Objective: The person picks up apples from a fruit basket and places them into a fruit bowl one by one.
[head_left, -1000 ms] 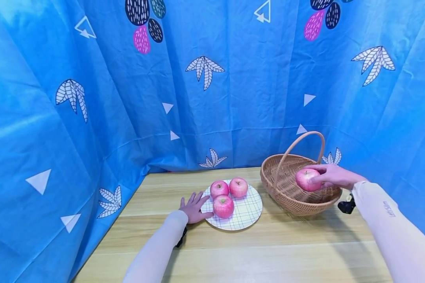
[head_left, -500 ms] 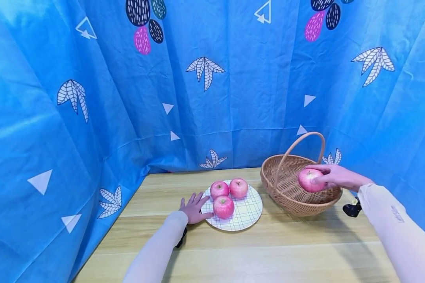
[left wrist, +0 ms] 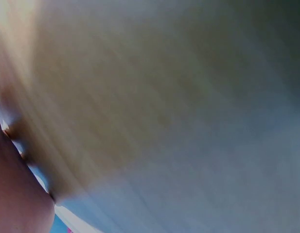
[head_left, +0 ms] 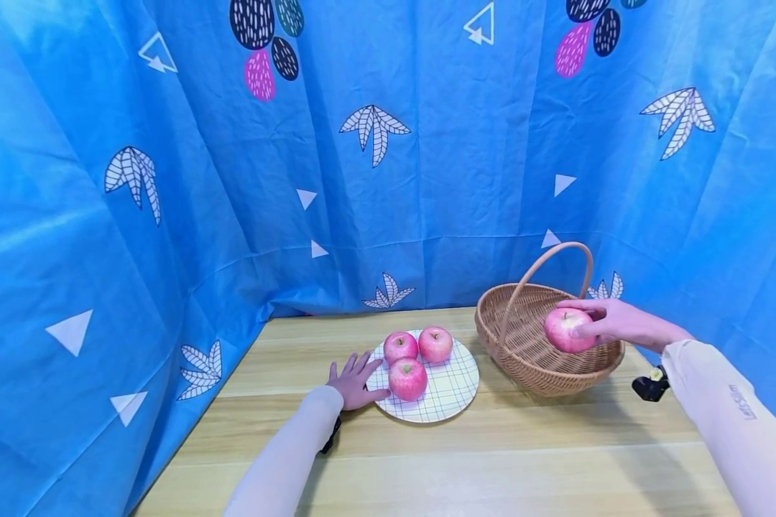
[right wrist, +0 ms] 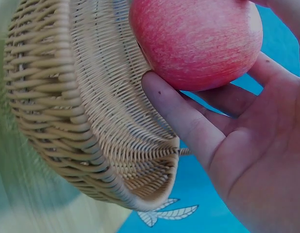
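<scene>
My right hand (head_left: 611, 322) holds a red-pink apple (head_left: 566, 330) over the mouth of a brown wicker basket (head_left: 524, 370). In the right wrist view, thumb and fingers grip the apple (right wrist: 198, 43), with the basket's woven wall (right wrist: 52, 97) beside it. My left hand (head_left: 356, 384) lies with spread fingers at the left rim of a round white checked plate (head_left: 449, 395). On the plate sit three apples: a front one (head_left: 408, 379), a back left one (head_left: 400, 346) and a back right one (head_left: 436, 344). The left wrist view is mostly blurred tabletop, with part of the hand (left wrist: 18, 189) at its edge.
The basket's arched handle (head_left: 552, 251) rises above its rim. A light wooden table (head_left: 427, 467) carries everything. Blue patterned curtains (head_left: 388, 201) hang behind and along both sides.
My right hand has shifted slightly to the right with the apple, its forearm swinging outward. The left hand, plate and basket stay where they were.
</scene>
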The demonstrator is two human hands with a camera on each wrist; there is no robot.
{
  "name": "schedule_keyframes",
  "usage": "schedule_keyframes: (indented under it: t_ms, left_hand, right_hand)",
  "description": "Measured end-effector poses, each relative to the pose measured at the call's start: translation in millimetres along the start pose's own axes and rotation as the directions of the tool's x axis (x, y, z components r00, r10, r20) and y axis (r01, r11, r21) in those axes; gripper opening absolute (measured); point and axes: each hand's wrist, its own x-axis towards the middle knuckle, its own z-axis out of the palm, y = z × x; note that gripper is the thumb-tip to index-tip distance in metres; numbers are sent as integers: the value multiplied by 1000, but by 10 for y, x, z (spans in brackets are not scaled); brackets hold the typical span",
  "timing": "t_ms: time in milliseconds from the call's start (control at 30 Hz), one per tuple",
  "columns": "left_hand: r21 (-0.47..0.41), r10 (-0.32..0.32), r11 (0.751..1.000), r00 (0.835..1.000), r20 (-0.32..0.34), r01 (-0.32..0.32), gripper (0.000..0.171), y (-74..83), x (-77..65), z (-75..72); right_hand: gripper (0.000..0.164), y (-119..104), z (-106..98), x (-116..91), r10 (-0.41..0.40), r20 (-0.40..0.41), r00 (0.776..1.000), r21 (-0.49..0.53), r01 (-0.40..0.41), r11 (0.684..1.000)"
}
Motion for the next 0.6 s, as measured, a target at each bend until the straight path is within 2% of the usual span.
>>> schedule_keyframes:
  t_ms: [600]
  left_hand:
    - [-3, -13, 1000, 1000, -4, 13, 99, -65, 60, 79]
  right_hand:
    - [67, -199, 136, -42, -46, 32, 998, -60, 48, 997]
